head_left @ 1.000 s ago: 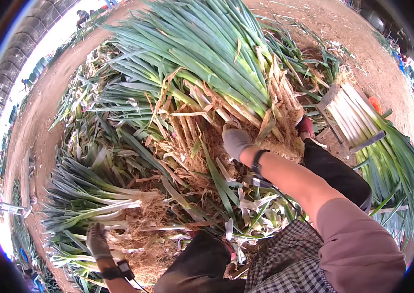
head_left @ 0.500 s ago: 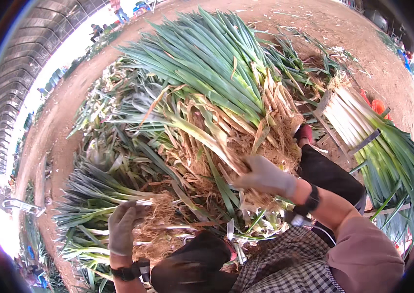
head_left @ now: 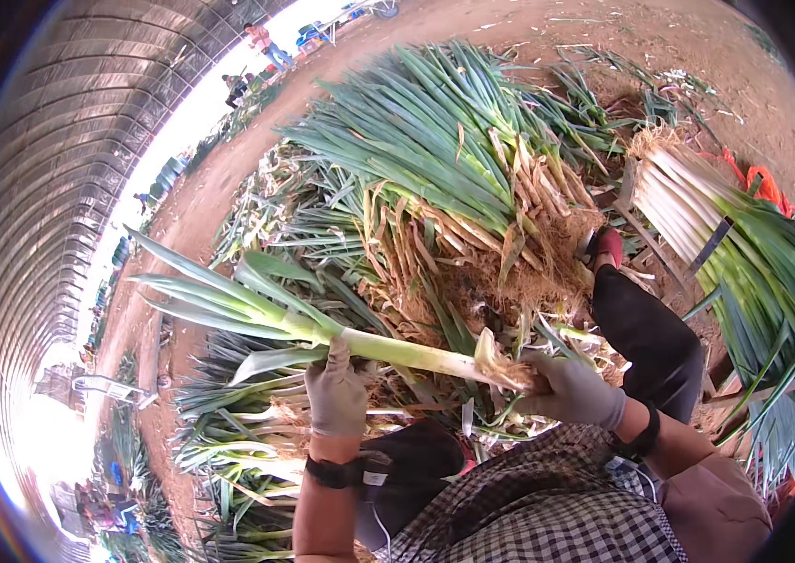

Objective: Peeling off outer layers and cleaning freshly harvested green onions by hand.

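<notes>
A single leek (head_left: 397, 352) lies crosswise in front of me, leaves to the left. My left hand (head_left: 336, 389), in a grey glove, grips it from below where leaves meet the pale shaft. My right hand (head_left: 566, 385), gloved alike, is closed on the root end, where an outer layer stands away from the shaft. Behind it is a large heap of untrimmed leeks (head_left: 416, 150) with brown dry leaves and roots. More leeks (head_left: 219, 403) lie at lower left, partly behind my left arm.
At right, a metal-strapped rack (head_left: 707, 249) holds pale leeks beside orange netting (head_left: 768, 188). My red-shod foot (head_left: 609, 246) rests amid scraps. A dirt path (head_left: 182, 216) curves round the piles under an arched tunnel roof (head_left: 60, 141). People (head_left: 266, 47) are far off near a cart.
My right hand has drawn a leek out of the big heap toward me and lower. My left hand has risen from the lower-left pile and now grips that leek.
</notes>
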{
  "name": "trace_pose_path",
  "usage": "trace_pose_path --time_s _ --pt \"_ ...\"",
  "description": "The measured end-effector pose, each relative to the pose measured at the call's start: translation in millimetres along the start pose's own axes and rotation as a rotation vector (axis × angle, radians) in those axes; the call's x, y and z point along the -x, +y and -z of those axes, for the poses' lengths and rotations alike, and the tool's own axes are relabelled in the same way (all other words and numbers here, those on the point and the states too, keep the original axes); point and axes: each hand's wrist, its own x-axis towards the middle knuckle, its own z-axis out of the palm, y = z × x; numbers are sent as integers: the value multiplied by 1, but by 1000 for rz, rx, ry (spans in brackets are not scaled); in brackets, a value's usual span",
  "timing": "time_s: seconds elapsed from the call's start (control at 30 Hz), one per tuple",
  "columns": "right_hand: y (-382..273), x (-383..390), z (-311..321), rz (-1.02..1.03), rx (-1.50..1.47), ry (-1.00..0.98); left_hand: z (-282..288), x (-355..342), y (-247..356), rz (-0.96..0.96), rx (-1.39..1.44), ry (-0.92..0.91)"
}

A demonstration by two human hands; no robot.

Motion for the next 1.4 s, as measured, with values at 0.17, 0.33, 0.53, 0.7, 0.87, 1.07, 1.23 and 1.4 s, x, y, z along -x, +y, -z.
trace_pose_path --time_s 0.17,0.33,0.53,0.7,0.87,1.07,1.23,1.4 --pt "-4 -24 -12 78 -276 -146 8 12 -5 -99 108 -84" --pt "-3 -15 -42 92 -348 16 21 19 -12 -164 -157 -87" --pt "1 -11 -47 166 248 560 -42 40 1 -96 -15 221" --pt "9 -15 -55 100 97 626 -62 98 -34 -174 -127 -235" --pt "13 -15 -35 103 -146 521 -38 119 -51 549 -45 -190" --pt "13 -15 -35 178 -720 147 2 77 -18 88 -253 -104" --pt "17 -11 -56 97 -869 -232 -64 59 26 -216 -176 -136" --pt "9 -19 -66 37 -857 231 -60 52 4 -321 -97 -122"
